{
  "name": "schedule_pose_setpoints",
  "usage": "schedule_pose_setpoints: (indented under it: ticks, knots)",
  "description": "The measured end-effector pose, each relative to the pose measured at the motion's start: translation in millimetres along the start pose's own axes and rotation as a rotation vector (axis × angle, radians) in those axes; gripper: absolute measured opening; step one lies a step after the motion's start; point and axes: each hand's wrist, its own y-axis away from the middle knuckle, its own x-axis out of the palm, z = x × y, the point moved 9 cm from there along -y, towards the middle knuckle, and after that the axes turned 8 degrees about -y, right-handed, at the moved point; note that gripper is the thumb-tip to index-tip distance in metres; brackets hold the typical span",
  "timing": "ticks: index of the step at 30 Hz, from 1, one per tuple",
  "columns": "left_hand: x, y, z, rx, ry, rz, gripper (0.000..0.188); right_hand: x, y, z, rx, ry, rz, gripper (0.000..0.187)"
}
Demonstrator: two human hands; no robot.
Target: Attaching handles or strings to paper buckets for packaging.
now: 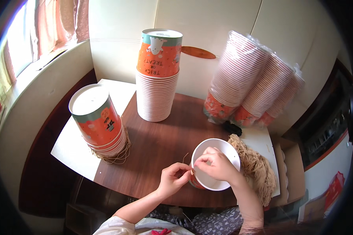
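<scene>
A paper bucket [233, 154] with a white inside stands upright at the front of the brown table, its mouth facing up. Outside its left rim, my left hand [173, 178] pinches a thin tan cord [185, 157], whose loose end sticks up above the fingers. My right hand [217, 166] reaches over the mouth, with thumb and forefinger pinched together just inside the same stretch of rim. What lies between those right fingertips is too small to make out. Against the bucket's right side rests a thick hank of tan cord [259, 172].
Upside-down stacks of orange printed buckets stand at the back [159, 58] and left [100, 121], the left one with loose cord loops [123, 152] round its base. Plastic-wrapped bucket stacks [239, 74] lean at the back right, near a small black object [232, 128]. A cardboard box [294, 172] is beyond the right edge.
</scene>
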Motion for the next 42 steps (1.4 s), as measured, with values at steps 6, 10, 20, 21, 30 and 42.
schedule_pose_setpoints:
  ticks: [6,10,20,21,30,42]
  knots:
    - [-4.1,-0.8,-18.2,0.243,-0.195,-0.046,0.010,11.0,-3.8,3.8,0.040,-0.104,0.170,0.016]
    - [-5.5,-1.5,-18.0,0.246,-0.184,-0.058,0.009,16.3,-3.9,-2.9,0.134,-0.169,0.202,0.014]
    - [-2.9,-7.7,-5.6,0.081,0.013,0.015,0.006,20.3,1.7,-14.4,0.253,-0.617,0.102,0.002]
    - [-2.7,-9.2,-8.2,0.101,-0.017,0.018,0.006,21.8,2.3,-17.0,0.254,-0.616,0.101,0.002]
    - [0.6,-17.5,-35.6,0.320,-0.303,0.098,0.008,24.8,4.8,-8.9,0.261,-1.135,0.102,0.012]
    - [-0.6,-17.6,-27.1,0.278,-0.288,0.143,0.007,10.7,5.4,6.0,-0.007,-0.230,-0.084,0.007]
